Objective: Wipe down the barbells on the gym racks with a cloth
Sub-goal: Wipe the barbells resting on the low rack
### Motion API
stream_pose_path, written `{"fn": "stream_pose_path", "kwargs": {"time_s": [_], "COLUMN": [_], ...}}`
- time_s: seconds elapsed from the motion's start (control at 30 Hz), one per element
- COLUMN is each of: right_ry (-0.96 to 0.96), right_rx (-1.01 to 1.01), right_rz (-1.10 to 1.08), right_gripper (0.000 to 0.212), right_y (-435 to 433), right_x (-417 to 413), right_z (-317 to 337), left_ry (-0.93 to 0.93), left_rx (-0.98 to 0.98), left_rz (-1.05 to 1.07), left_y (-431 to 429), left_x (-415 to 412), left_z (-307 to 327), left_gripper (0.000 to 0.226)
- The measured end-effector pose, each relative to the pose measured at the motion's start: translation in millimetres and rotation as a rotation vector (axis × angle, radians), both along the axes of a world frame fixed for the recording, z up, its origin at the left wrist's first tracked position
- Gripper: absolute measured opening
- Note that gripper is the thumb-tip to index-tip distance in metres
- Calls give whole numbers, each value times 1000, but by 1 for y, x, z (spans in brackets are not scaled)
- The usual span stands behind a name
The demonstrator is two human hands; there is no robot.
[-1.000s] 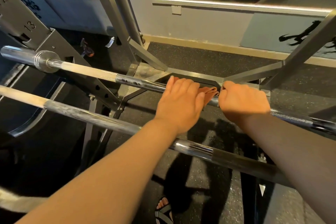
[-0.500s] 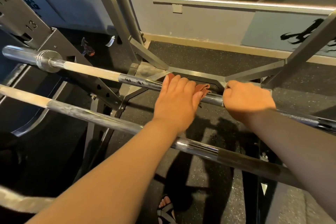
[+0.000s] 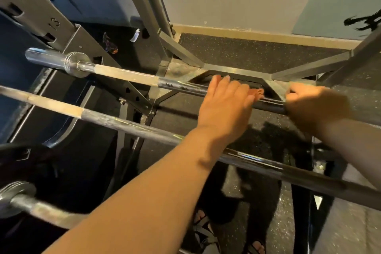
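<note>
Looking down through a gym rack (image 3: 41,18) onto dark speckled floor (image 3: 257,53). Across the middle of the frame, sloping from a chrome sleeve at mid left down toward mid right, the far barbell (image 3: 127,75), seated on the rack below the upright's numbers 12 and 13. On that barbell just right of centre, the left hand (image 3: 224,107), palm down, forearm stretched up from the bottom edge, fingers lying fairly straight and close together over the top of the shaft, tips reaching past its far side, thumb hidden, fingertips blurred. Under that flat hand, pressed against the shaft, the cloth (image 3: 258,93), reddish-brown, only a crumpled corner showing at the hand's right edge. Near it to the right, past a short stretch of bare shaft, the right hand (image 3: 315,105), knuckles up, fingers wrapped over the far barbell in a closed grip, forearm coming in from the right edge in shade. Nearer the camera, roughly parallel from mid left to lower right and passing under both forearms, a second barbell (image 3: 123,122). At lower left, a third bar (image 3: 41,211) with a collar, blurred. At bottom centre, feet in sandals (image 3: 201,217) on the floor. Along the top edge, a grey wall (image 3: 247,6) with a lit strip under a mirror.
</note>
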State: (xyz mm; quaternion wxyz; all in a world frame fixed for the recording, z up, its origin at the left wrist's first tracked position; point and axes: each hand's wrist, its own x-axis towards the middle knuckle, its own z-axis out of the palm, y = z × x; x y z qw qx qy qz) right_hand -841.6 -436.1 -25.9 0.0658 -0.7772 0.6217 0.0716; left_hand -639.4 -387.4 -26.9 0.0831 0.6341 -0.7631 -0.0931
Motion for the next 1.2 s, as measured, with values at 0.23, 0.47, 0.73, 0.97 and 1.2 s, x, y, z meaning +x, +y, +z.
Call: {"fn": "stream_pose_path", "kwargs": {"time_s": [0.23,0.47,0.73,0.97,1.2], "right_ry": [-117,-139,-202,-297,-184], "right_rx": [-53,1,-59,99,23], "right_rz": [-75,-93,-79,-60,-2], "right_gripper": [44,33,21,31,34], "right_y": [3,4,2,-8,-16], "right_x": [2,5,13,100,102], "right_z": [0,7,9,16,1], "left_ry": [72,-55,-20,-67,-91], "left_rx": [-24,3,52,38,4], "left_rz": [351,209,19,38,415], "left_y": [1,-13,-15,-18,-20], "left_x": [88,8,34,33,95], "left_z": [-3,-2,-4,-2,-5], "left_gripper": [47,39,51,48,46]}}
